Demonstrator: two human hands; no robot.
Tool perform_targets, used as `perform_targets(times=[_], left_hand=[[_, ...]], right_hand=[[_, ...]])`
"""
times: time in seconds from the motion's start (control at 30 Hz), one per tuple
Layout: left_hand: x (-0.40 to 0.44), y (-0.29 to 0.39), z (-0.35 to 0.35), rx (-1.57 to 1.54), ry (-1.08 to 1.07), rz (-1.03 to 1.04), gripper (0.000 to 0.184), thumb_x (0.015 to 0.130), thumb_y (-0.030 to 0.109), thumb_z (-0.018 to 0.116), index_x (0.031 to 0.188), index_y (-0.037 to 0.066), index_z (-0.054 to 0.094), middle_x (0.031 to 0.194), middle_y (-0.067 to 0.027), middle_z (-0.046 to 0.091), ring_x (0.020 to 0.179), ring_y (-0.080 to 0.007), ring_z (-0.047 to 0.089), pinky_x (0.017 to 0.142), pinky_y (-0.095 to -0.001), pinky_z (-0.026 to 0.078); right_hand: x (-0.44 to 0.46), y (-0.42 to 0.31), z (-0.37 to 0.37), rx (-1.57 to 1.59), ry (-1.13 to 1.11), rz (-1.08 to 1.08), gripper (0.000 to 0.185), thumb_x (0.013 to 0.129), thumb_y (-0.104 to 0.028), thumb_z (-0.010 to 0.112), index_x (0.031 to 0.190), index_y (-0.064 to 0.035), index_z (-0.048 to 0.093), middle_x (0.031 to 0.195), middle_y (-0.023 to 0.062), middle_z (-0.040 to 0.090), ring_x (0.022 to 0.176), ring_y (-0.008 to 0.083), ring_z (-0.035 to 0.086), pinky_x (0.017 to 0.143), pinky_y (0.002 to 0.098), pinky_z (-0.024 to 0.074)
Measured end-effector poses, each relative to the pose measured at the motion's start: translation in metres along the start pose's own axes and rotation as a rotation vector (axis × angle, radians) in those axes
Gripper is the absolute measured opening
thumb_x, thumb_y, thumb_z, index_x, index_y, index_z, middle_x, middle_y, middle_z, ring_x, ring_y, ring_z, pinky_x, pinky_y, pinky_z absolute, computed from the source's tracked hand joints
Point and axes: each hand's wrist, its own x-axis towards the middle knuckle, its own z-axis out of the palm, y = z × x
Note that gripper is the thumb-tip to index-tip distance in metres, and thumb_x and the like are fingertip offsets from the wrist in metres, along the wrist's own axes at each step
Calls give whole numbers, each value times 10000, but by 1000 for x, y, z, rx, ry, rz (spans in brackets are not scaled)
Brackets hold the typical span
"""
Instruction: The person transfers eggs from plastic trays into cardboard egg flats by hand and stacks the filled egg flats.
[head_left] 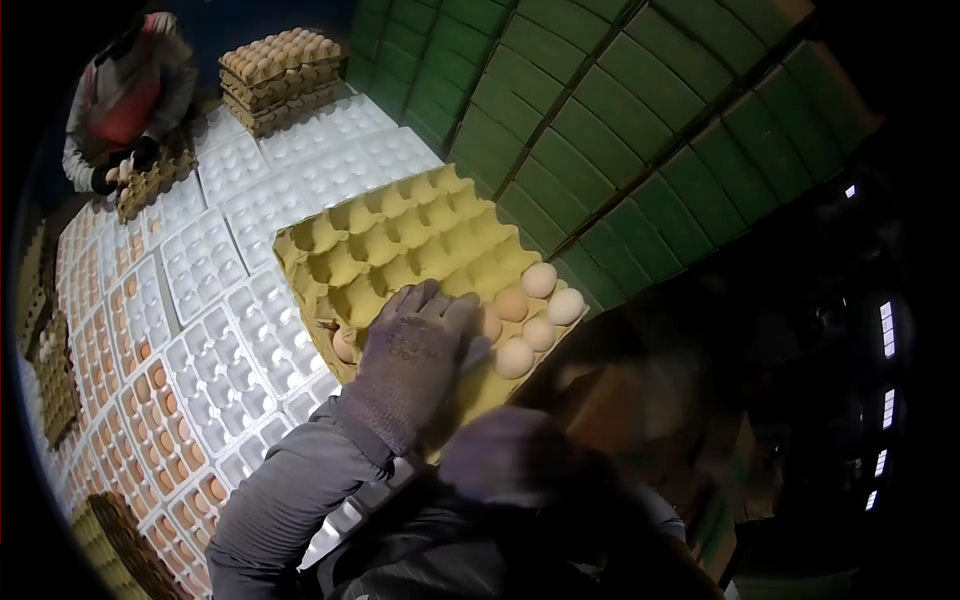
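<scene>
Five eggs (538, 333) show whole at right corner of yellow tray (402, 266); another half behind left hand (408, 360), one more (342, 346) at left edge. Yellow tray overlaps right edge of white plastic trays (218, 360); stacked green boxes (640, 150) wall that side. Far edge: loaded tray stack (285, 70), co-worker (125, 100) handling cardboard tray (158, 185). Left hand palm-down over yellow tray, fingertips hidden, grip cannot be told. Right hand (510, 455) blurred by near corner, grip also unclear. Lower right too dark.

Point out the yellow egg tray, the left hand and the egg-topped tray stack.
Yellow egg tray (430, 240), head view: its empty pockets.
Left hand (408, 352), head view: its gloved back.
Egg-topped tray stack (284, 88), head view: its side.
</scene>
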Motion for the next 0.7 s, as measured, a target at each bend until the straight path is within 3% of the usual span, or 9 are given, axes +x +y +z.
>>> perform_targets(times=[0.17,0.2,0.27,0.4,0.47,0.5,0.53,0.6,0.7], left_hand=[[28,34,27,170,-143,-19,427,796,204,712,1177,23,642,1092,-185,693,1105,-343,640,1075,-471,415],[28,37,26,125,-66,-11,227,884,167,653,1078,56,618,976,-174,678,1019,-325,645,1091,-490,410],[26,32,21,-57,32,-91,313,908,146,654,1197,33,615,997,-189,685,1060,-308,648,1047,-415,466],[15,31,-9,-1519,272,-671,274,1012,245,584,1172,32,651,1009,-102,680,858,-212,698,787,-318,554],[2,9,-3,-1415,47,-623,275,999,289,604,1102,42,666,990,-112,681,820,-209,698,766,-302,563],[8,34,-8,-968,-45,-750,279,989,308,624,1077,46,663,1022,-108,662,824,-185,690,710,-312,573],[14,52,1,-475,-75,-364,302,972,341,658,1080,58,661,1073,-111,631,807,-208,690,661,-344,569],[10,77,27,104,-81,-255,331,858,209,751,1133,56,648,1005,-125,621,818,-262,680,744,-397,559],[9,81,48,374,-182,-246,430,845,277,788,1183,67,625,1044,-128,639,880,-269,703,756,-423,575]], right_hand=[[-28,93,-136,-459,86,-6,229,869,-96,719,1091,-150,697,1182,46,700,1081,253,681,918,401,543],[-22,111,-145,-384,24,85,283,860,-168,750,1139,-184,705,1239,62,680,1190,271,623,999,436,510],[-1,138,-151,-384,-134,111,372,847,-238,781,1209,-205,699,1285,83,659,1295,287,541,1066,458,463],[15,160,-146,-272,-260,119,420,874,-335,758,1258,-182,686,1301,114,647,1292,306,537,1084,433,451],[23,146,-152,-37,-265,369,413,883,-344,748,1252,-167,690,1304,119,648,1248,297,578,1057,424,478],[18,152,-158,172,-132,449,388,922,-315,720,1264,-139,674,1247,100,665,1110,262,651,969,396,543],[19,153,-164,344,49,442,362,962,-335,673,1236,-98,671,1197,80,671,1020,226,674,911,358,575],[19,151,-189,913,261,605,430,965,-403,663,1251,-83,646,1148,71,669,991,223,677,900,338,579],[21,151,-208,38,-220,520,510,906,-467,705,1274,-123,625,1142,76,664,998,242,681,921,375,559]])
